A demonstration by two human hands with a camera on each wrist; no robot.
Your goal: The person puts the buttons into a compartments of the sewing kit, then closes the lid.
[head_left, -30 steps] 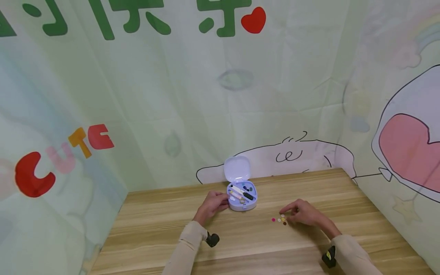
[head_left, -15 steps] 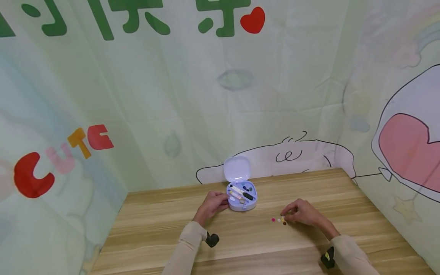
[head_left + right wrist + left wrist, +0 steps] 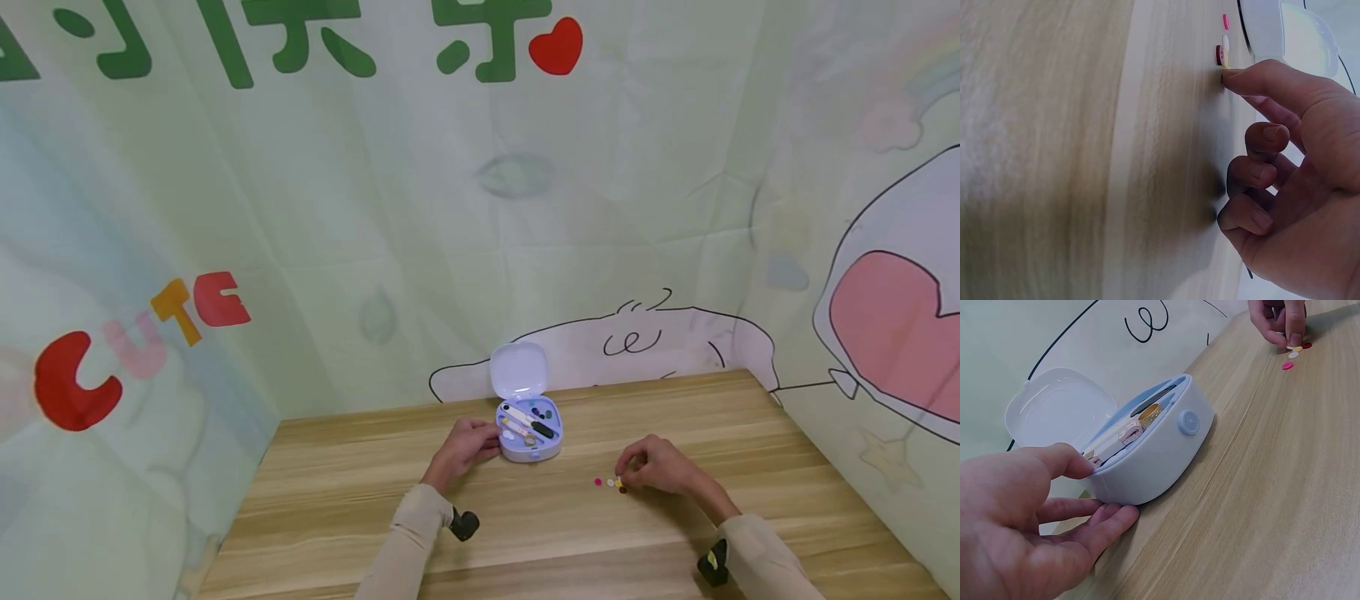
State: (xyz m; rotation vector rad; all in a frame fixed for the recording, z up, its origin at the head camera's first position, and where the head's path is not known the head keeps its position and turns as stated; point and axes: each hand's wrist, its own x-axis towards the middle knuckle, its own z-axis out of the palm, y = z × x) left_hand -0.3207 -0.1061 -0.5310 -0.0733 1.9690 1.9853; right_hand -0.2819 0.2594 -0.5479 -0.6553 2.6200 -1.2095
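A pale blue-and-white sewing box (image 3: 530, 456) stands on the table with its lid (image 3: 519, 369) raised. My left hand (image 3: 467, 444) holds the box's left side, thumb on the rim and fingers low against the wall in the left wrist view. To the right, my right hand (image 3: 660, 464) pinches a white button at the tabletop between thumb and index finger; that button is mostly hidden. Beside those fingertips lie a pink button (image 3: 1287, 365), another white button (image 3: 1293, 355), a yellow button (image 3: 1298, 349) and a dark red button (image 3: 1307, 345).
Inside the box are a rolled tape measure (image 3: 1130, 431), a gold ring-like thimble (image 3: 1150, 414), a black-handled tool (image 3: 541, 430) and several dark buttons (image 3: 542, 413). The wooden table (image 3: 360, 500) meets a printed cloth backdrop (image 3: 360, 250) behind the box.
My right hand's thumb and index finger have closed together over the white button at the back of the group. The left hand and the box have stayed in place.
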